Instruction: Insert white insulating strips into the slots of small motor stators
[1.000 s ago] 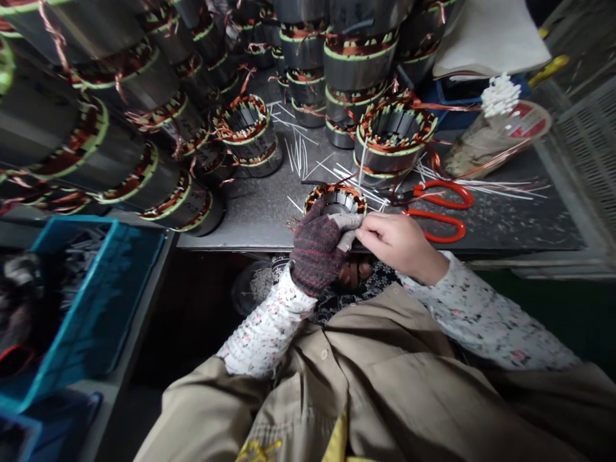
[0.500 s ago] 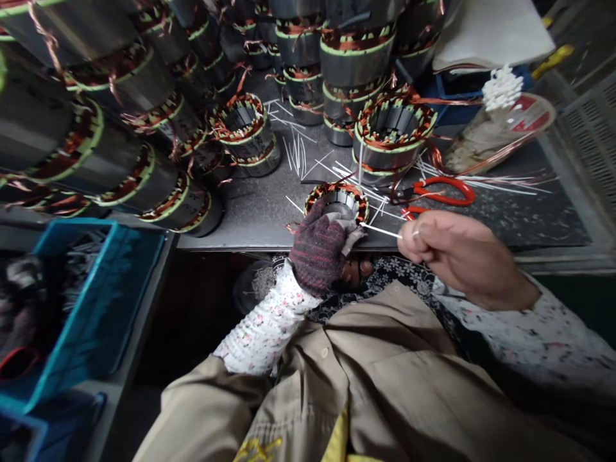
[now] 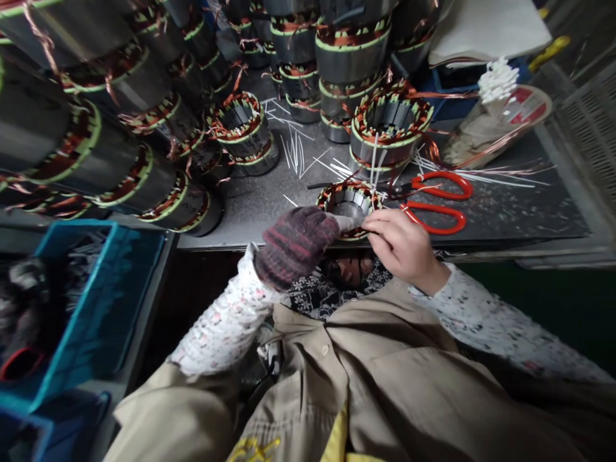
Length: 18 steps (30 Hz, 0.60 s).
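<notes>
A small motor stator [image 3: 350, 191] with copper windings lies at the bench's near edge, its round opening facing up. My left hand [image 3: 299, 245], in a dark maroon striped glove with pale fingertips, holds the near left part of its rim; the thumb is hidden. My bare right hand [image 3: 402, 242] is at the near right of the rim, thumb and fingers pinched together. A thin white cord [image 3: 374, 160] rises in a loop from beside those fingertips; its lower end is hidden. Red-handled scissors [image 3: 445, 183] lie just beyond my right hand, blades pointing left.
Tall stacks of wound stators [image 3: 353, 51] fill the back and left. A larger stator [image 3: 392, 125] stands behind the small one. Loose white cord pieces [image 3: 293, 154] lie scattered on the bench [image 3: 250, 215]. A bag with white cords [image 3: 498, 80] is at right, a blue bin [image 3: 103, 301] at left.
My right hand has moved left to the stator's rim; the cord that it held taut now loops upward. My left hand has shifted left, and the stator sits slightly further right.
</notes>
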Motion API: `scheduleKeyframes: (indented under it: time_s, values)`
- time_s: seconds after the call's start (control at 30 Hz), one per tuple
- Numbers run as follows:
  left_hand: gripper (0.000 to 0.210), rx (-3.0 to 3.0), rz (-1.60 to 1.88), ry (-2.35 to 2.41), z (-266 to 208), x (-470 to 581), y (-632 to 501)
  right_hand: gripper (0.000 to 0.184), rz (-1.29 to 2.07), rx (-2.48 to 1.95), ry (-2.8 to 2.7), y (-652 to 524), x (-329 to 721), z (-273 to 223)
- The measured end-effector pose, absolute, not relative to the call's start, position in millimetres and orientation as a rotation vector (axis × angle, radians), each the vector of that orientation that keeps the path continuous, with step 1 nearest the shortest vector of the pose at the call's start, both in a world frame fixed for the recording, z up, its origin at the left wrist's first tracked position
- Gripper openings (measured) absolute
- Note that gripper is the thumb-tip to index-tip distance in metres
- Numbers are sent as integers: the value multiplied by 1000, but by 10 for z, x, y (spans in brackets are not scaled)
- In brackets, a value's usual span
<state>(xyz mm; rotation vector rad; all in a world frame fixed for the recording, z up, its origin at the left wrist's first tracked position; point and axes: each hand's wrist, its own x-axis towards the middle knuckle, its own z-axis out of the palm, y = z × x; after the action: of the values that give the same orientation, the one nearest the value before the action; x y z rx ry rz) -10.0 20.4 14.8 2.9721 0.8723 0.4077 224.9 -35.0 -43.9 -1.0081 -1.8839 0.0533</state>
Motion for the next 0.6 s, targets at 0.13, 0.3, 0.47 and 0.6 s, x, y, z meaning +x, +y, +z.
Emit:
scheduleKeyframes:
  time_s: [0.13, 0.3, 0.47, 0.6]
  values:
    - [29, 3001, 197, 723, 223, -59, 394, 27, 18, -1105, -1960, -396, 2210, -531]
    - [24, 3195, 457, 458, 294, 54, 377, 16, -164, -1067, -1628, -300, 2497, -387]
    - [32, 3064, 571, 207, 259, -43, 503, 25, -363, -1262, -995, 152, 3405, -286]
    - [13, 2910, 717, 134, 81, -20, 599, 14, -289, -1502, -1224, 530, 3880, -256]
